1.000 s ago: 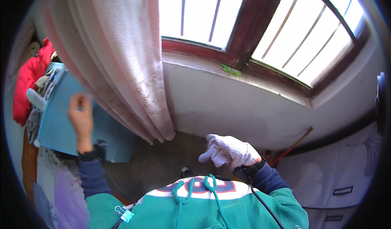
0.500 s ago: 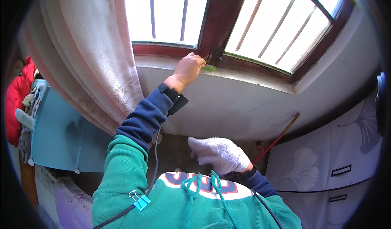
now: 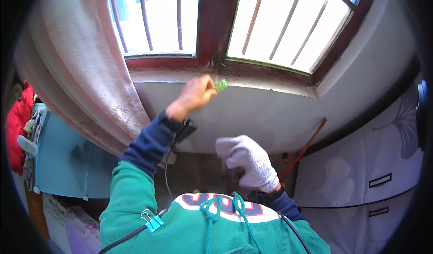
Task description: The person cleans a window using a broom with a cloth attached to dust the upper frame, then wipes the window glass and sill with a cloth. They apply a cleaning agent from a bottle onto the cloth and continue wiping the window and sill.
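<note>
My left hand is closed on a small green translucent object, whose kind I cannot make out. It is held just in front of the windowsill, below the dark red window frame. A black strap with a dark box sits on my left wrist. Lower down, in front of my chest, my right hand is covered by a fluffy white cloth mitt. The mitt hides the fingers, and its tip bends over to the left.
A pale pink curtain hangs left of the window. A light-blue cabinet stands at left, by a red garment. A grey-white cabinet with leaf patterns is at right. A red-and-wood stick leans against the wall.
My left hand has lifted the green object off the windowsill and drawn it back toward me. The mitted right hand has risen slightly and turned. The view has shifted to the right.
</note>
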The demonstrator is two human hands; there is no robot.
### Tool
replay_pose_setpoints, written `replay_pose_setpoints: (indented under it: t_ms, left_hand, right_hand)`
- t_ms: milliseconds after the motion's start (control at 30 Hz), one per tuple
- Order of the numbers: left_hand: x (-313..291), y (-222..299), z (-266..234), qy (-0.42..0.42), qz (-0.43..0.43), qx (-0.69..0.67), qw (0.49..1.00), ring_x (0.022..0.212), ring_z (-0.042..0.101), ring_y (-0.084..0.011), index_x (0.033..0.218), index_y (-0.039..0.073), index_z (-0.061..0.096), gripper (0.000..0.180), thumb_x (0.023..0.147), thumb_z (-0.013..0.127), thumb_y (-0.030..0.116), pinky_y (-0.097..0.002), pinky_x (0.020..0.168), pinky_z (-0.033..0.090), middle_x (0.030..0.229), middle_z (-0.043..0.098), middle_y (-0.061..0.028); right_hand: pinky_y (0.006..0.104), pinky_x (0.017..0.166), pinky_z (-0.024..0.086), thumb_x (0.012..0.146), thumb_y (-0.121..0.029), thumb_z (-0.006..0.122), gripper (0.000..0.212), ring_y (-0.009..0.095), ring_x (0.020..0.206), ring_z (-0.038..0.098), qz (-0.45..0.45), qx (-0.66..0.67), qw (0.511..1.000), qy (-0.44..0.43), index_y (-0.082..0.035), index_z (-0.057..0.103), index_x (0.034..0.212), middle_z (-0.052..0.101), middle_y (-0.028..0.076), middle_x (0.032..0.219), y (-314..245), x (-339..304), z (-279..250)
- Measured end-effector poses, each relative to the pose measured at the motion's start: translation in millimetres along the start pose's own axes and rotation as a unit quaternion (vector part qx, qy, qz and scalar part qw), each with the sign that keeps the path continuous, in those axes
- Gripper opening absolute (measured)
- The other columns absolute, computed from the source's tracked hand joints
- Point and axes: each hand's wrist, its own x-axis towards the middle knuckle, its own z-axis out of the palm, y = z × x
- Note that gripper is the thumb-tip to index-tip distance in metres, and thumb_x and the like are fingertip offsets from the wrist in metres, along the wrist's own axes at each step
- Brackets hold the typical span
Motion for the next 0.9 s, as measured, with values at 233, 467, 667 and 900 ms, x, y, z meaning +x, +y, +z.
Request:
replay_pose_setpoints:
  t_ms: [233, 467, 667, 900]
  left_hand:
    - [-121, 73, 76, -0.085, -0.026, -0.334, 0.938, 0.072, 0.06, -0.012, 0.099, -0.003, 0.06, 0.022, 0.08, 0.06, 0.006, -0.0293, 0.067, 0.049, 0.079, 0.064, -0.0091]
    - [-136, 74, 75, -0.085, -0.036, -0.293, 0.952, 0.077, 0.059, -0.0169, 0.096, -0.004, 0.056, 0.015, 0.083, 0.061, 0.002, -0.0311, 0.07, 0.047, 0.082, 0.061, -0.0103]
    - [-139, 61, 106, 0.109, 0.013, -0.031, 0.993, 0.081, 0.055, -0.0379, 0.088, 0.001, 0.054, 0.016, 0.073, 0.059, 0.002, -0.0452, 0.072, 0.045, 0.083, 0.058, -0.017]
    - [-133, 17, 78, 0.086, -0.121, -0.156, 0.976, 0.072, 0.056, -0.022, 0.09, 0.002, 0.054, 0.016, 0.082, 0.063, 0.013, -0.0352, 0.066, 0.045, 0.079, 0.058, -0.0099]
  right_hand:
    - [0.0361, 0.078, 0.046, 0.077, -0.004, 0.057, 0.026, 0.035, 0.089, 0.055, 0.005, -0.139, 0.969, 0.206, 0.001, 0.056, 0.101, 0.057, 0.019, 0.096, -8, 27, 15]
    - [0.0433, 0.067, 0.045, 0.067, -0.003, 0.059, 0.02, 0.041, 0.078, 0.053, -0.086, -0.329, 0.937, 0.085, -0.001, 0.051, 0.085, 0.052, 0.019, 0.081, -7, 36, 0]
    - [0.0417, 0.066, 0.047, 0.068, -0.002, 0.057, 0.018, 0.039, 0.077, 0.057, -0.094, -0.35, 0.931, 0.049, 0.0, 0.056, 0.086, 0.057, 0.02, 0.081, -1, 28, 4]
    - [0.0381, 0.064, 0.047, 0.059, -0.009, 0.065, 0.017, 0.032, 0.075, 0.059, -0.074, -0.193, 0.978, 0.039, -0.006, 0.065, 0.076, 0.061, 0.012, 0.08, -12, 36, -33]
